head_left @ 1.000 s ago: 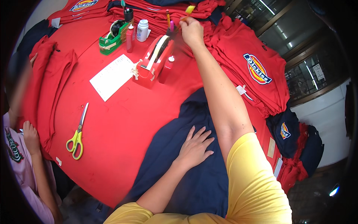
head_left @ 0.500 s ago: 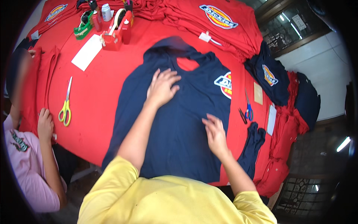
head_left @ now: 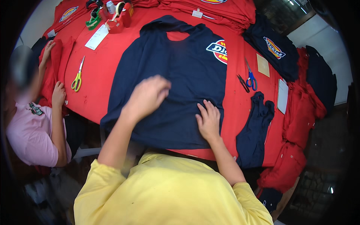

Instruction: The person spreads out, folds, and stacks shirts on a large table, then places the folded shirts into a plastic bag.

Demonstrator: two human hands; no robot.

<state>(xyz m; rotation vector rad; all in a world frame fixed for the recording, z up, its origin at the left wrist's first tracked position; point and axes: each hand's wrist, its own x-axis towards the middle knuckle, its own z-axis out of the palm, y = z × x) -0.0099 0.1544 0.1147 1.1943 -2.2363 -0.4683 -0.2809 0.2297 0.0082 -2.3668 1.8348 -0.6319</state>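
Red table (head_left: 112,75); left hand (head_left: 148,95) possibly blurred

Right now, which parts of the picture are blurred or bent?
Head view: the left hand is motion-blurred over the navy T-shirt; the right hand lies sharp on it; the red table edges bend toward the dark fisheye rim.

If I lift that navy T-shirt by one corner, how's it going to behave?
The navy T-shirt would probably go floppy and drape, since it lies flat with soft wrinkles under the left hand and right hand. It looks thin, so likely light. Pushed, it would probably bunch rather than slide on the red table cover.
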